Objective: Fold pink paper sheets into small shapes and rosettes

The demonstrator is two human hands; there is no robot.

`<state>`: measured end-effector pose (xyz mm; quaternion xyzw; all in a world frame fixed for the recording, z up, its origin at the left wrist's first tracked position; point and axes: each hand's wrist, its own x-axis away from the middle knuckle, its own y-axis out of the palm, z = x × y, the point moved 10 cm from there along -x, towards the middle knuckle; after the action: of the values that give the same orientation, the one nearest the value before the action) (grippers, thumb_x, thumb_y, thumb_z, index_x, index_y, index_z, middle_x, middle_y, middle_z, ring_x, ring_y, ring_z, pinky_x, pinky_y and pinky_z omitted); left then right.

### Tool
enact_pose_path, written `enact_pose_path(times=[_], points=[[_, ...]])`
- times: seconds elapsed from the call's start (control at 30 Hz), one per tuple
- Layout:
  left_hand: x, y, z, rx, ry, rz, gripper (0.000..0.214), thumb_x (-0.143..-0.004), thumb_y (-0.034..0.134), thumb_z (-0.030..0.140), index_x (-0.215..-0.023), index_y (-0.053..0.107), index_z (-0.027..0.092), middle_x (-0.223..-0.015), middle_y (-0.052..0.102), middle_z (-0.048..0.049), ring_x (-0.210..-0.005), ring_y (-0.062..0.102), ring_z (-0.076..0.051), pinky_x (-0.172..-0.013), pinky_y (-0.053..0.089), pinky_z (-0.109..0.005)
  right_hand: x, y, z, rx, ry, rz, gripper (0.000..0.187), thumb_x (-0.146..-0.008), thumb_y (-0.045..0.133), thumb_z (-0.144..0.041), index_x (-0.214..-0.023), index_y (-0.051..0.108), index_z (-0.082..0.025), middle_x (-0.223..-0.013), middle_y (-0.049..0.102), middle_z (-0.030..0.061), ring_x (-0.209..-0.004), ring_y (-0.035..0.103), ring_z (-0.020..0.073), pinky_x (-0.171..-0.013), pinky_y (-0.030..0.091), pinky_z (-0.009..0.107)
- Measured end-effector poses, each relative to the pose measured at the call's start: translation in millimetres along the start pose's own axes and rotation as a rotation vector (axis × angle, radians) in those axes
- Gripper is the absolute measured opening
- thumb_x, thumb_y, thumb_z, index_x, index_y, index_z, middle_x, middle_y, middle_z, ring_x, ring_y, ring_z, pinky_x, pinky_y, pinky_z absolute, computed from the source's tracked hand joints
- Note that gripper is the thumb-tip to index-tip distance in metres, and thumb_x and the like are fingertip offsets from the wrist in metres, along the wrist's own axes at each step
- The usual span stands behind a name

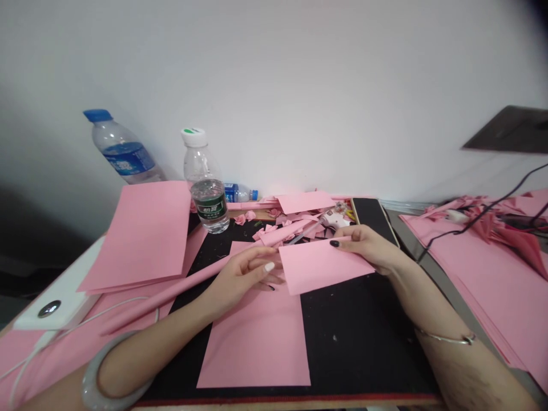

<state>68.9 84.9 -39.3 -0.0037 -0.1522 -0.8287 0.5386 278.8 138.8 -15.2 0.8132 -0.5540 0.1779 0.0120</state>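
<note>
A small pink paper sheet point(321, 265) is pinched along its upper right side by my right hand point(363, 248), thumb on top and fingers behind. Close to the sheet's left edge is my left hand point(246, 274), its fingers loosely bent and apart, with nothing seen between them. Below both hands a larger pink sheet point(259, 342) lies flat on the black mat point(363, 342). A long rolled pink paper tube point(184, 282) runs diagonally behind my left hand and forearm.
A water bottle point(206, 188) stands at the back; a blue-capped bottle point(124, 148) leans left, beside stacked pink paper point(143, 234). Pink scraps point(314, 228), a glue gun point(335, 218) and a dark phone-like slab point(374, 217) lie behind. More pink sheets point(479, 291) and a black cable point(483, 211) are right.
</note>
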Motion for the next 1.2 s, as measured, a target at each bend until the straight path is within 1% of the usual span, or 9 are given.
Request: enact_pose_path(times=[0.1,0.2,0.33,0.57,0.73,0.9,1.0,1.1,1.2], points=[[3.6,10.7,3.6,0.078,0.011,-0.086,0.05,-0.081,0.062,0.026,-0.126,0.042,0.022,-0.113,0.063,-0.0115,-0.087,0.066,-0.02,-0.074,0.052,-0.031,-4.6,17.1,9.9,-0.076,0.051,-0.071,0.027,-0.064,0.075,-0.035,-0.072,0.061,-0.013,-0.064,0.06,-0.0001,-0.051,0.051,0.0078,-0.046,0.035,0.019],[6.3,19.5,3.7,0.124,-0.008,-0.171,0.054,-0.08,0.063,0.025,-0.129,0.04,0.027,-0.121,0.059,-0.0104,-0.09,0.064,-0.02,-0.074,0.051,-0.03,-7.7,29.4,17.0,-0.151,0.084,-0.118,0.027,-0.064,0.076,-0.034,-0.074,0.063,-0.013,-0.066,0.063,0.0005,-0.053,0.055,0.0081,-0.048,0.038,0.018],[7.6,22.6,3.1,0.175,-0.017,-0.218,0.052,-0.08,0.063,0.023,-0.128,0.042,0.026,-0.114,0.061,-0.0102,-0.089,0.063,-0.019,-0.071,0.05,-0.028,-10.6,34.2,22.7,-0.2,0.109,-0.139,0.027,-0.063,0.077,-0.033,-0.075,0.065,-0.012,-0.068,0.066,0.0011,-0.054,0.058,0.0086,-0.05,0.041,0.019],[8.0,21.9,3.1,0.196,-0.02,-0.221,0.049,-0.08,0.061,0.02,-0.127,0.045,0.023,-0.106,0.064,-0.0102,-0.085,0.064,-0.019,-0.07,0.051,-0.027,-11.5,35.5,25.3,-0.217,0.123,-0.148,0.026,-0.064,0.077,-0.032,-0.076,0.065,-0.012,-0.069,0.067,0.0019,-0.056,0.059,0.0089,-0.051,0.042,0.018],[6.4,19.8,4.1,0.106,0.005,-0.175,0.046,-0.077,0.065,0.022,-0.121,0.05,0.022,-0.119,0.059,-0.0111,-0.096,0.061,-0.021,-0.071,0.05,-0.027,-9.6,38.7,24.4,-0.214,0.136,-0.151,0.027,-0.063,0.077,-0.033,-0.073,0.065,-0.011,-0.064,0.065,0.0006,-0.053,0.057,0.0086,-0.05,0.04,0.019],[4.7,17.9,3.7,0.043,0.018,-0.138,0.038,-0.076,0.066,0.022,-0.112,0.055,0.02,-0.114,0.061,-0.0089,-0.091,0.062,-0.019,-0.074,0.049,-0.029,-9.8,41.1,25.0,-0.18,0.137,-0.166,0.028,-0.063,0.077,-0.034,-0.072,0.064,-0.011,-0.062,0.062,0.0002,-0.052,0.054,0.0082,-0.048,0.038,0.018],[3.1,13.0,4.7,-0.011,0.016,-0.078,0.033,-0.075,0.065,0.022,-0.107,0.058,0.017,-0.108,0.064,-0.0088,-0.088,0.062,-0.019,-0.075,0.048,-0.03,-10.0,42.6,26.3,-0.146,0.122,-0.181,0.028,-0.064,0.076,-0.034,-0.073,0.064,-0.01,-0.063,0.061,-0.0003,-0.052,0.052,0.0073,-0.048,0.036,0.018],[1.7,6.4,6.4,-0.138,0.029,-0.012,0.031,-0.075,0.062,0.021,-0.105,0.062,0.016,-0.111,0.064,-0.0091,-0.094,0.061,-0.021,-0.079,0.047,-0.031,-9.5,44.5,25.3,-0.114,0.09,-0.192,0.028,-0.067,0.074,-0.035,-0.069,0.061,-0.011,-0.06,0.056,-0.0027,-0.049,0.047,0.0049,-0.045,0.03,0.016],[1.9,0.5,8.4,-0.311,0.056,0.035,0.026,-0.078,0.058,0.022,-0.102,0.067,0.017,-0.112,0.065,-0.0076,-0.1,0.059,-0.022,-0.085,0.045,-0.032,-7.3,49.6,23.2,-0.094,0.077,-0.229,0.025,-0.069,0.074,-0.033,-0.071,0.062,-0.011,-0.061,0.056,-0.0026,-0.052,0.047,0.0048,-0.046,0.031,0.015]])
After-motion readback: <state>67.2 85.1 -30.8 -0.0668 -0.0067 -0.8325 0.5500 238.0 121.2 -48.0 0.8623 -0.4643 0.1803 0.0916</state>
